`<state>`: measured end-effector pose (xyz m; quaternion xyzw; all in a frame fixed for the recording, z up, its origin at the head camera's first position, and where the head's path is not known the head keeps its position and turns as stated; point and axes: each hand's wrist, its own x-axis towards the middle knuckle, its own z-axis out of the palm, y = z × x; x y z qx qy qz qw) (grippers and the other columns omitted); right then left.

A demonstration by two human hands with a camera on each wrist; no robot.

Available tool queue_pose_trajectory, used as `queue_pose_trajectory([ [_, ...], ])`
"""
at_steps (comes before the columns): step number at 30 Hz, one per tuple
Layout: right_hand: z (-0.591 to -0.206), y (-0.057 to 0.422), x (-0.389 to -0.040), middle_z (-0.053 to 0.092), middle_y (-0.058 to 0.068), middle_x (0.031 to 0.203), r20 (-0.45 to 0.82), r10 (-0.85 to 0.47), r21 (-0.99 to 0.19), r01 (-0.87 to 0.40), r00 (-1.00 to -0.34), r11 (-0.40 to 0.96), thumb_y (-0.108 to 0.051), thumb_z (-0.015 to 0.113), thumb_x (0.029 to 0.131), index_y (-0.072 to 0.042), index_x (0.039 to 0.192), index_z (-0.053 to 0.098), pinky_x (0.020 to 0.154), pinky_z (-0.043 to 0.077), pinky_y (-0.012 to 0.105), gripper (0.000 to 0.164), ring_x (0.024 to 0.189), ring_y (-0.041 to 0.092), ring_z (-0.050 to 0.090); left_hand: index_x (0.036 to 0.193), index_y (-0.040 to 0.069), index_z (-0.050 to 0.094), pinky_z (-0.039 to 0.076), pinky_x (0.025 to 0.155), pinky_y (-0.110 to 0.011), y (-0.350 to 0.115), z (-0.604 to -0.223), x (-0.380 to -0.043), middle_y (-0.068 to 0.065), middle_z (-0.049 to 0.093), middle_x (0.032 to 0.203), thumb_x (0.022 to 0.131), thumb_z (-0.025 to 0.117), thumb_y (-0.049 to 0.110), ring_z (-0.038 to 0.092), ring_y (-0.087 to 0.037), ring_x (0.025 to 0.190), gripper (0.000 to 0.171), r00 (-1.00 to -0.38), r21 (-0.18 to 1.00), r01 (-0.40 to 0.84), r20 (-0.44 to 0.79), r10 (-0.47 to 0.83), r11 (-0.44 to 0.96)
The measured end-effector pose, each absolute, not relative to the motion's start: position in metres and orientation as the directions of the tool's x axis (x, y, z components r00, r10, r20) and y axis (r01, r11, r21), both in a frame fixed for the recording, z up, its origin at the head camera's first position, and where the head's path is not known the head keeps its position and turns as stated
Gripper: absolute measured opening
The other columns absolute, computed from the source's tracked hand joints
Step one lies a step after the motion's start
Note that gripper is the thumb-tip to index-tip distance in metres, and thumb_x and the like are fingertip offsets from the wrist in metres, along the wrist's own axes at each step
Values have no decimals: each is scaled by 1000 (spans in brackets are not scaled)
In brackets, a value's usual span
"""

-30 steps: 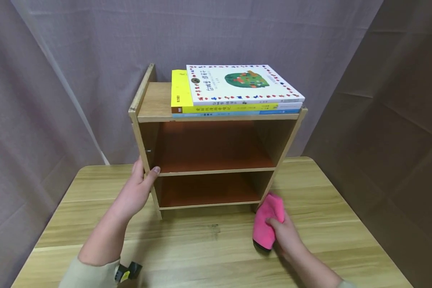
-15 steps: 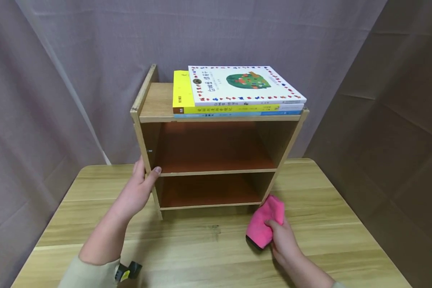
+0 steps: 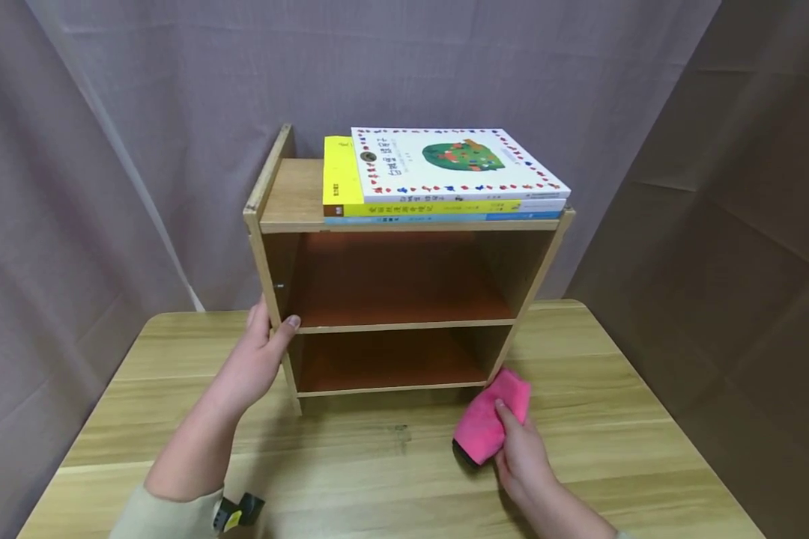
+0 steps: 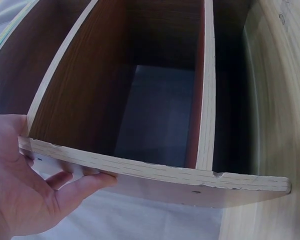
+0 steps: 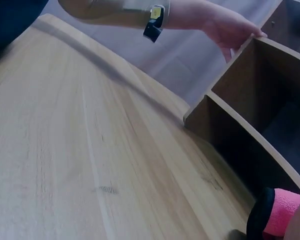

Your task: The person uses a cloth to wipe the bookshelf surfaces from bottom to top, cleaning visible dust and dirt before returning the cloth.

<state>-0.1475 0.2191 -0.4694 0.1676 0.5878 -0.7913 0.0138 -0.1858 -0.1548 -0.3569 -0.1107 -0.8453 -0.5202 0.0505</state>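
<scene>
A small wooden bookshelf (image 3: 404,328) stands on the table, with brown shelf boards and pale front edges. My left hand (image 3: 251,367) grips its left side panel, thumb over the front edge where the middle board meets it. In the left wrist view the fingers of that hand (image 4: 27,187) lie along the panel's outer face. My right hand (image 3: 527,457) holds a pink cloth (image 3: 491,419) with a dark edge, thumb on top, against the lower right front corner of the bookshelf. In the right wrist view only part of the cloth (image 5: 285,207) shows.
Several books (image 3: 465,161) lie stacked flat on the bookshelf's top board, a white one uppermost over a yellow one. The wood-grain table (image 3: 377,486) extends around the bookshelf. Grey curtains (image 3: 175,112) hang behind, and a brown one (image 3: 728,224) on the right.
My right hand has shifted slightly to the left, and the cloth's dark-edged end has swung left with it. My left hand keeps its grip on the side panel.
</scene>
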Motion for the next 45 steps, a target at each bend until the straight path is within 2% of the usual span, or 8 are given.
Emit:
queue_pose_trajectory([
  [5, -467, 217, -146, 53, 3, 136, -301, 193, -910, 221, -934, -350, -35, 46, 106, -1, 153, 22, 97, 44, 19, 63, 113, 1, 55, 158, 40, -2, 21, 110, -66, -154, -358, -187, -19, 18, 153, 104, 42, 47, 22, -40, 141, 70, -969, 868, 246, 209, 132, 431],
  [10, -467, 214, -147, 47, 2, 142, -288, 186, -893, 193, -939, -406, -34, 43, 107, -4, 154, 19, 103, 40, 20, 61, 122, 4, 51, 158, 39, -2, 19, 110, -67, -155, -358, -187, -20, 17, 154, 104, 42, 46, 20, -41, 142, 70, -969, 869, 245, 211, 126, 429],
  [16, -469, 209, -145, 51, -2, 136, -275, 197, -883, 166, -941, -440, -33, 43, 107, -8, 150, 24, 103, 41, 22, 53, 122, 4, 51, 158, 41, -2, 18, 110, -68, -155, -358, -186, -19, 15, 155, 104, 42, 46, 16, -40, 144, 70, -970, 873, 242, 206, 129, 423],
  [21, -471, 206, -142, 37, 5, 151, -252, 189, -880, 143, -949, -453, -33, 40, 108, -10, 155, 18, 110, 34, 25, 57, 136, 11, 40, 158, 41, -3, 18, 110, -67, -155, -358, -185, -18, 14, 157, 104, 42, 46, 16, -40, 144, 71, -971, 873, 239, 202, 130, 426],
  [25, -470, 203, -140, 28, 8, 157, -229, 194, -891, 125, -954, -436, -32, 38, 108, -10, 157, 15, 113, 30, 26, 58, 142, 16, 32, 158, 41, -2, 18, 110, -67, -155, -359, -185, -18, 14, 157, 104, 43, 45, 17, -40, 144, 70, -970, 871, 241, 206, 126, 428],
  [36, -462, 195, -134, 31, 7, 155, -145, 210, -920, 54, -967, -387, -30, 37, 109, -11, 156, 20, 113, 29, 26, 54, 142, 16, 31, 159, 38, -1, 19, 111, -66, -154, -359, -187, -19, 16, 155, 105, 43, 44, 19, -39, 143, 70, -968, 869, 250, 219, 120, 427],
  [40, -464, 193, -132, 32, 7, 155, -80, 215, -944, 4, -973, -331, -27, 36, 109, -10, 155, 21, 113, 29, 25, 51, 143, 17, 30, 159, 37, 0, 20, 111, -65, -154, -359, -187, -21, 19, 153, 105, 43, 43, 20, -39, 142, 70, -967, 868, 256, 226, 121, 425],
  [45, -468, 193, -130, 33, 8, 155, -13, 210, -976, -33, -978, -217, -26, 37, 109, -8, 155, 23, 108, 33, 21, 52, 141, 18, 32, 159, 37, 0, 20, 111, -65, -154, -359, -187, -20, 19, 153, 105, 43, 43, 21, -39, 142, 70, -967, 868, 254, 226, 117, 426],
])
